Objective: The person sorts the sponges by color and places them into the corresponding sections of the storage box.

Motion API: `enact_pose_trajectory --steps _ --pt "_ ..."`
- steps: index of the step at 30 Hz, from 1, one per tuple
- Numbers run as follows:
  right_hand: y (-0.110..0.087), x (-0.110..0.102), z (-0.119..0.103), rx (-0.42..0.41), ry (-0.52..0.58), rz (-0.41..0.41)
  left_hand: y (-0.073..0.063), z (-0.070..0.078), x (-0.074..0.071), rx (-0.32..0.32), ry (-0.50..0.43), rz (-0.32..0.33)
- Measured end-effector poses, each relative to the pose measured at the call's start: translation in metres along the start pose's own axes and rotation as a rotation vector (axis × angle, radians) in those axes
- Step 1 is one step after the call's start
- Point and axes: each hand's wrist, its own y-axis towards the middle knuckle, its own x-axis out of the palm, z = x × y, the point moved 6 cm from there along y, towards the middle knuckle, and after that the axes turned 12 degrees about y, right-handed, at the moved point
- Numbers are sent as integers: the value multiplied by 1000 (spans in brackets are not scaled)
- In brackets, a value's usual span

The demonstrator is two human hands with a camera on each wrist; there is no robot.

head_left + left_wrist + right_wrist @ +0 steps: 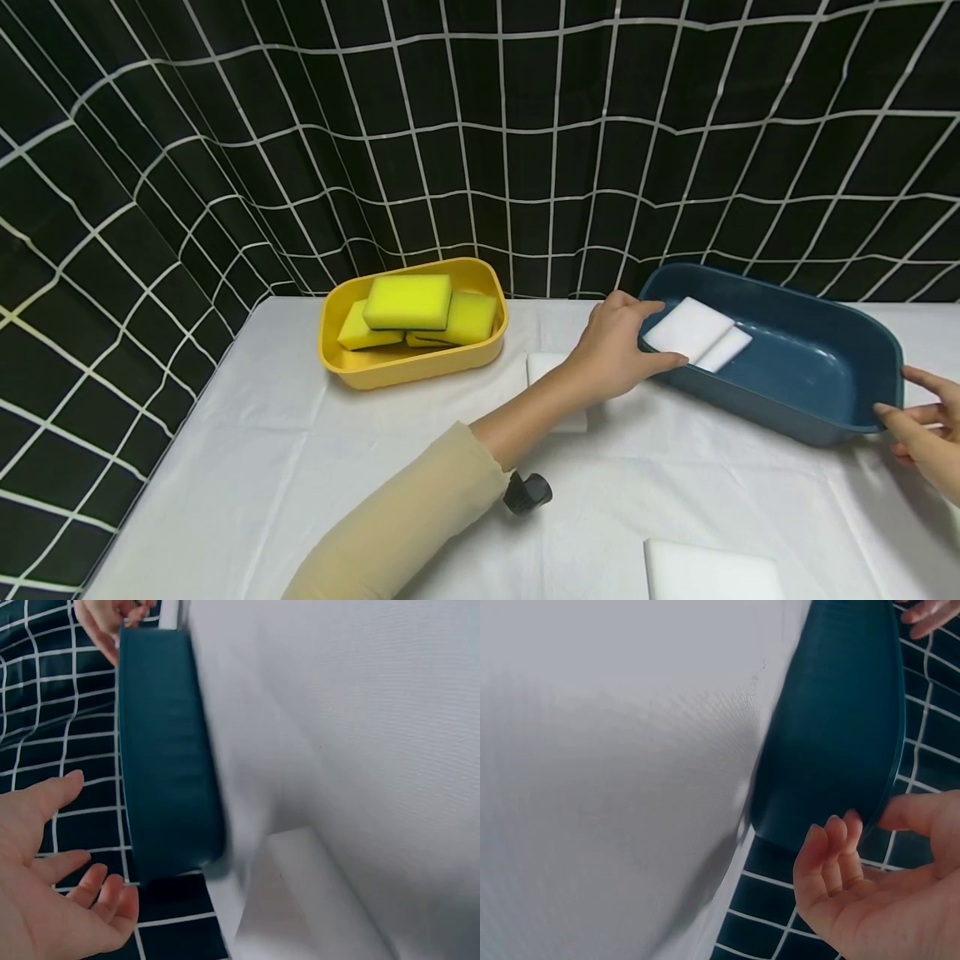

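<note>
A dark blue plastic basin point(795, 367) stands at the right of the white table, two white sponges point(690, 329) lying in its left end. My left hand point(618, 346) is at that left end, thumb and fingers spread around the corner. In the left wrist view the left hand point(67, 877) shows a gap between its fingers and the basin point(169, 750). My right hand point(933, 425) holds the basin's right end. The right wrist view has the right hand point(877, 877) with its thumb at the rim and curled fingers against the end wall.
To the left, a yellow basin point(412, 375) contains several yellow sponges point(408, 302). One white sponge point(543, 364) lies partly behind the left forearm, another white sponge point(708, 571) at the front edge of view. A black grid-patterned cloth point(465, 125) hangs behind the table.
</note>
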Motion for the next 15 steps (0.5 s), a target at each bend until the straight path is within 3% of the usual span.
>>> enact_pose_trajectory --steps 6,10,15 --pt "-19 6 -61 27 29 -30 -10 -3 0 -9 -26 -18" --pt "-21 8 -71 44 19 -51 -15 -7 2 -5 -37 -25" --pt "-15 7 -64 38 26 -82 -20 -14 0 -18 -25 -34"
